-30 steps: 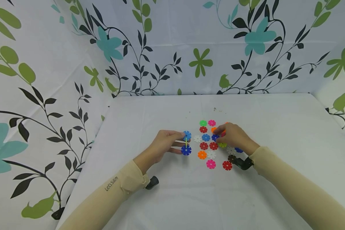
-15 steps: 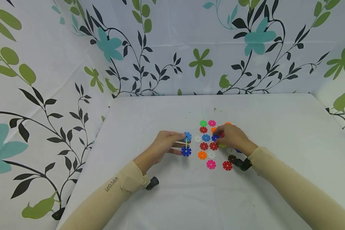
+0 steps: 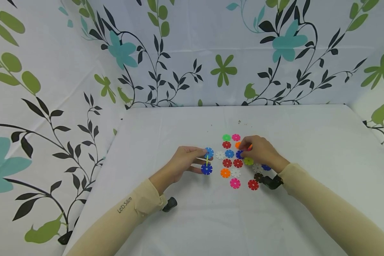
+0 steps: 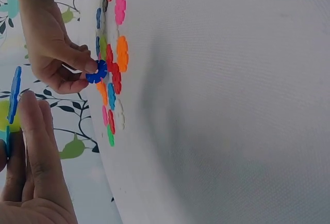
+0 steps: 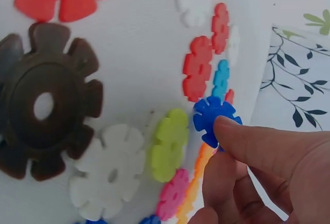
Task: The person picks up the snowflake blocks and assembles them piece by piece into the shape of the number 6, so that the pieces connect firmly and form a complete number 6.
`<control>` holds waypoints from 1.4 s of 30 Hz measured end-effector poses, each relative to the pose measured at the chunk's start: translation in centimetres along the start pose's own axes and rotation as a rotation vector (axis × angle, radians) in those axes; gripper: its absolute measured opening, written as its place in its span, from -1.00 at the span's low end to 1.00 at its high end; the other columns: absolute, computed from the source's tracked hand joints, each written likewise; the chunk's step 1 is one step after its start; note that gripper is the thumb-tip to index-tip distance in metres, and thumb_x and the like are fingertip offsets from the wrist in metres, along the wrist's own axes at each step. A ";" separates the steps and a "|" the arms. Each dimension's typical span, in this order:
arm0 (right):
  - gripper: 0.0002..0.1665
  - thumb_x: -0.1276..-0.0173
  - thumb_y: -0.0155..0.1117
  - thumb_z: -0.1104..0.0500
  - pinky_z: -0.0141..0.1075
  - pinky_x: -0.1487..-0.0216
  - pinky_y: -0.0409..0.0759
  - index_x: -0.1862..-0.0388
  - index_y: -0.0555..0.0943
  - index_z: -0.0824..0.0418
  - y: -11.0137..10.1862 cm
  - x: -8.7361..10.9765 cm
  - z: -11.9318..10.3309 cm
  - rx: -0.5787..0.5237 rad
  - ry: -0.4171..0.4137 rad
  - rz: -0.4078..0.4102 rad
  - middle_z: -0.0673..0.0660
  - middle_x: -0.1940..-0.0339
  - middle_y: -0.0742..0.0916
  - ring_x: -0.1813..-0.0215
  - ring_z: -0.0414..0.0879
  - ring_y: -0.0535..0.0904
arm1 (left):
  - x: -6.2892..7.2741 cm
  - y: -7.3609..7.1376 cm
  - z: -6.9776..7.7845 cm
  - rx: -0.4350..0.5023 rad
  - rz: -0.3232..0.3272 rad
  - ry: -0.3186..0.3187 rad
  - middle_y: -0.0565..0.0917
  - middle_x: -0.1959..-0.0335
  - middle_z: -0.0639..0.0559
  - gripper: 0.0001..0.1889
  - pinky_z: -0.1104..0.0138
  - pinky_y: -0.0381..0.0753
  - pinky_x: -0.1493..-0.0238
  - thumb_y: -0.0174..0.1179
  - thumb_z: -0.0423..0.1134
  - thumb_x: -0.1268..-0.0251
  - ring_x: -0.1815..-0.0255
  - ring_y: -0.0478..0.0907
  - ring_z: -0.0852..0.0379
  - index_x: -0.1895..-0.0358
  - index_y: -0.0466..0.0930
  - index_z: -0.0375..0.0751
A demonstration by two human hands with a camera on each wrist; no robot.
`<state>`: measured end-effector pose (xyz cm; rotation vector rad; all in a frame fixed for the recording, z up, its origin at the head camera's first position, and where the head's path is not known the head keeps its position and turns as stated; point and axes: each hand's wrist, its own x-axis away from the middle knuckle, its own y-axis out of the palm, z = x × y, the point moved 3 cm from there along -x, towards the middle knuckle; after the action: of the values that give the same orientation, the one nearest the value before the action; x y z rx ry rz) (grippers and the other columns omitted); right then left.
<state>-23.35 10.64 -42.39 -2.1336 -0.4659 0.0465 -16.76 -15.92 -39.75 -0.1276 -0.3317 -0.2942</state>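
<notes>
In the head view my left hand (image 3: 179, 161) grips a small chain of notched plastic discs by its light blue disc (image 3: 209, 153). A yellow disc (image 3: 207, 160), seen edge-on, joins that one to a dark blue disc (image 3: 206, 169) below. My right hand (image 3: 261, 152) is over the spread of loose discs, pinching another dark blue disc (image 5: 210, 114) between thumb and fingers. The right wrist view shows this disc tilted up, close over the others. Left wrist view: the fingers (image 4: 44, 157) of my left hand extend behind the chain.
Loose notched discs lie flat on the white table (image 3: 192, 220), among them a lime one (image 3: 248, 161), an orange one (image 3: 225, 173), a pink one (image 3: 235, 183) and a dark brown one (image 5: 62, 105). A leaf-patterned cloth (image 3: 185, 53) hangs behind and at the sides.
My right hand has shifted slightly, with more of the lime disc showing beneath it now. The left hand and its chain stay nearly still.
</notes>
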 end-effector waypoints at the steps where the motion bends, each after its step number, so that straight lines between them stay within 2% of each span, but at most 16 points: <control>1: -0.76 -0.31 0.47 0.19 -0.04 0.02 0.64 0.06 0.71 0.18 -0.1 0.0 -0.1 -0.011 -0.002 -0.002 0.10 0.15 0.71 0.00 0.10 0.59 | 0.0 0.0 0.0 -0.001 -0.003 0.003 0.78 0.09 -0.06 -0.66 0.18 0.74 0.14 0.17 -0.07 -0.52 0.03 0.71 0.01 -0.04 0.72 -0.28; 4: -0.76 -0.35 0.43 0.19 -0.14 0.12 0.66 0.02 0.72 0.18 -0.2 0.1 -0.3 -0.052 -0.005 -0.025 0.09 0.15 0.71 0.05 0.06 0.61 | 0.1 0.0 0.0 -0.011 -0.011 0.006 0.78 0.08 -0.05 -0.66 0.18 0.73 0.13 0.15 -0.07 -0.54 0.03 0.71 0.02 -0.05 0.71 -0.27; 7: -0.73 -0.39 0.40 0.16 -0.19 0.17 0.66 -0.03 0.72 0.19 -0.2 0.1 -0.6 -0.122 -0.024 -0.047 0.10 0.17 0.71 0.18 0.02 0.66 | 0.2 0.1 0.1 -0.017 -0.023 0.007 0.77 0.05 -0.08 -0.66 0.18 0.73 0.12 0.13 -0.07 -0.55 0.03 0.71 0.02 -0.07 0.71 -0.25; 11: -0.72 -0.45 0.35 0.16 -0.10 0.10 0.70 -0.06 0.68 0.25 -0.2 0.0 -1.5 -0.268 -0.108 -0.061 0.19 0.17 0.74 0.32 0.00 0.70 | 0.2 0.2 0.2 -0.007 -0.036 -0.001 0.77 0.05 -0.09 -0.66 0.17 0.73 0.13 0.13 -0.06 -0.55 0.04 0.71 0.01 -0.06 0.71 -0.25; 16: -0.75 -0.46 0.34 0.18 0.05 -0.02 0.68 -0.03 0.67 0.28 -0.3 0.3 -3.5 -0.393 -0.196 -0.050 0.25 0.19 0.78 0.32 -0.03 0.72 | 0.3 0.3 0.1 0.004 -0.060 -0.001 0.78 0.07 -0.06 -0.65 0.17 0.73 0.14 0.10 -0.05 -0.57 0.03 0.72 0.00 -0.08 0.66 -0.24; 19: -0.76 -0.45 0.34 0.17 0.03 -0.04 0.67 0.00 0.67 0.28 -0.3 0.7 -4.7 -0.435 -0.219 -0.051 0.22 0.21 0.79 0.31 -0.02 0.73 | 0.3 0.4 0.1 0.003 -0.078 0.012 0.78 0.06 -0.06 -0.63 0.18 0.73 0.14 0.07 -0.04 -0.59 0.03 0.73 0.00 -0.11 0.62 -0.26; 23: -0.78 -0.44 0.36 0.16 -0.02 -0.02 0.68 0.02 0.67 0.25 -0.3 1.0 -5.7 -0.468 -0.240 -0.059 0.21 0.22 0.80 0.30 -0.03 0.74 | 0.4 0.6 0.2 0.011 -0.096 0.018 0.77 0.04 -0.07 -0.62 0.19 0.73 0.15 0.03 -0.04 -0.61 0.05 0.75 -0.01 -0.15 0.58 -0.28; 32: -0.82 -0.43 0.36 0.20 0.06 0.04 0.69 0.05 0.67 0.24 -0.2 1.3 -6.4 -0.506 -0.261 -0.047 0.11 0.24 0.79 0.30 0.00 0.74 | 0.6 0.7 0.5 0.017 -0.113 0.018 0.76 0.01 -0.07 -0.59 0.21 0.74 0.17 -0.01 -0.06 -0.64 0.09 0.76 -0.03 -0.24 0.53 -0.31; 37: -0.82 -0.43 0.37 0.20 -0.05 0.10 0.72 0.05 0.69 0.23 -0.3 1.6 -6.6 -0.509 -0.283 -0.025 0.13 0.20 0.78 0.31 0.02 0.73 | 0.6 0.8 0.5 0.005 -0.116 0.023 0.76 0.01 -0.07 -0.57 0.22 0.74 0.20 -0.01 -0.06 -0.63 0.10 0.76 -0.02 -0.26 0.54 -0.33; 42: -0.83 -0.42 0.37 0.20 -0.17 0.16 0.72 0.05 0.70 0.19 -0.5 1.8 -6.9 -0.516 -0.301 -0.012 0.09 0.18 0.77 0.28 0.11 0.74 | 0.6 0.8 0.5 0.008 -0.094 0.029 0.77 0.04 -0.07 -0.62 0.21 0.74 0.22 0.02 -0.05 -0.62 0.13 0.77 -0.03 -0.16 0.60 -0.29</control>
<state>-20.37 6.06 -37.74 -2.6436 -0.7276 0.2685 -16.14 -15.22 -39.16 -0.1000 -0.3109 -0.3869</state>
